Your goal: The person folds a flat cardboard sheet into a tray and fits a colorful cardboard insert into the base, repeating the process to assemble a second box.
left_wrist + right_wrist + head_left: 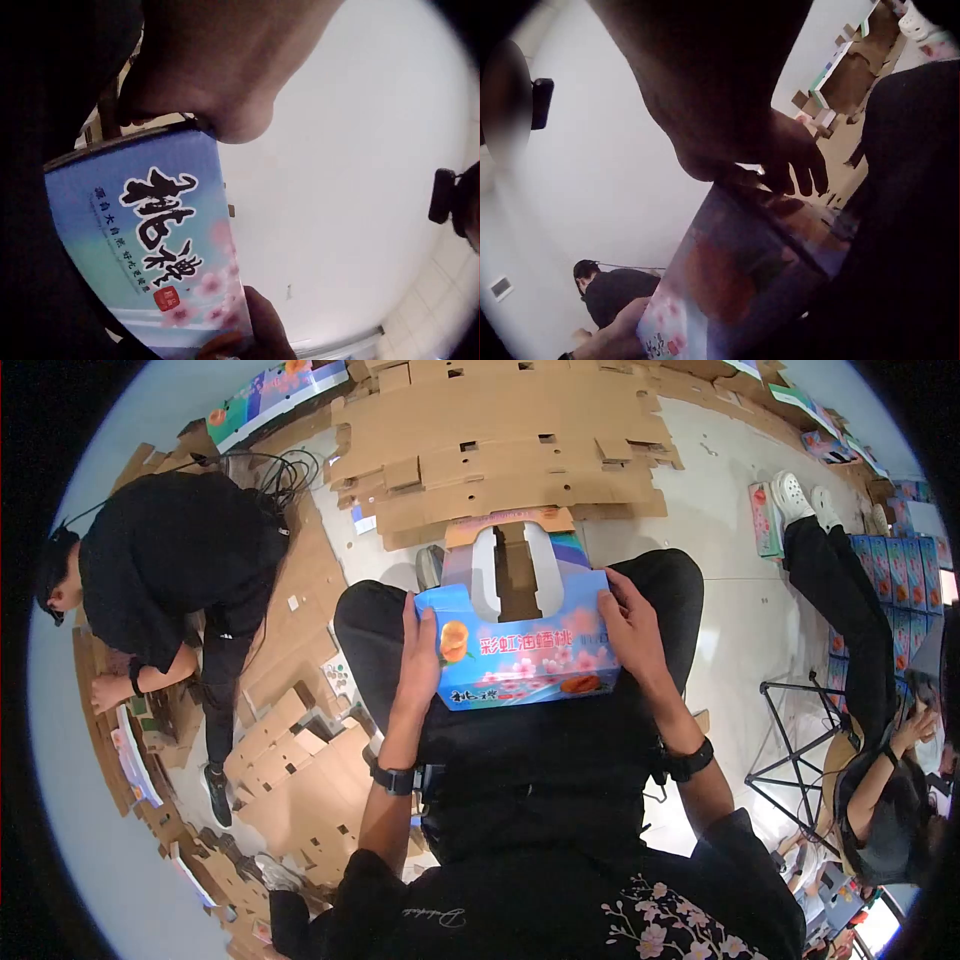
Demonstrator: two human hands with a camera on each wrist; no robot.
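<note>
A blue and pink printed cardboard gift box (540, 665) with peach and blossom pictures sits in the seated person's lap in the head view. Its upper flaps stand up around a long opening with white rounded edges, and bare brown cardboard shows inside. The left hand (421, 660) grips the box's left side, thumb toward the front panel. At the opposite upper corner the right hand (633, 628) holds the right side, thumb along the front. In the left wrist view an end panel (150, 225) with large dark characters faces the camera. Dim light darkens the box (720, 281) in the right wrist view.
Flattened brown cardboard (500, 430) covers the floor ahead, with more torn pieces (305, 780) at the left. Another person (190, 550) bends over there, near a black cable (290, 470). Stacked printed boxes (900, 575) and a black folding frame (795, 760) stand at the right.
</note>
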